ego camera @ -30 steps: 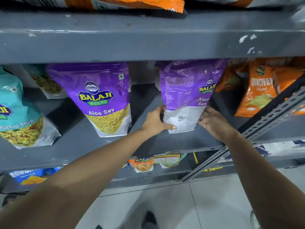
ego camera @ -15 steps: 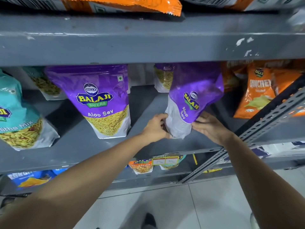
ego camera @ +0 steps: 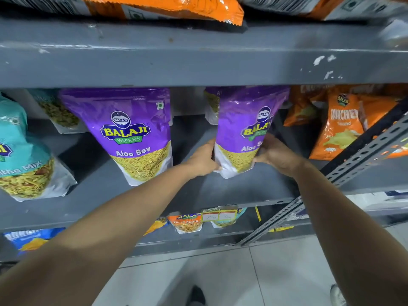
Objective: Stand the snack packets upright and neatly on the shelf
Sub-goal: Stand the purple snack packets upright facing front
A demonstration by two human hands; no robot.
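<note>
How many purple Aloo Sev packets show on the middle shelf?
3. One stands alone left of centre; one is held between left hand and right hand; a third peeks out behind the held one. More may hide further back.

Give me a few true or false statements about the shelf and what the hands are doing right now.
1. Both hands hold one purple packet. True: left hand, right hand.
2. That packet shows its back label. False: its front logo faces out.
3. A second purple packet stands untouched to the left. True.
4. The teal packet is right of the held one. False: it is far left.
5. Orange packets sit to the right. True.
</note>
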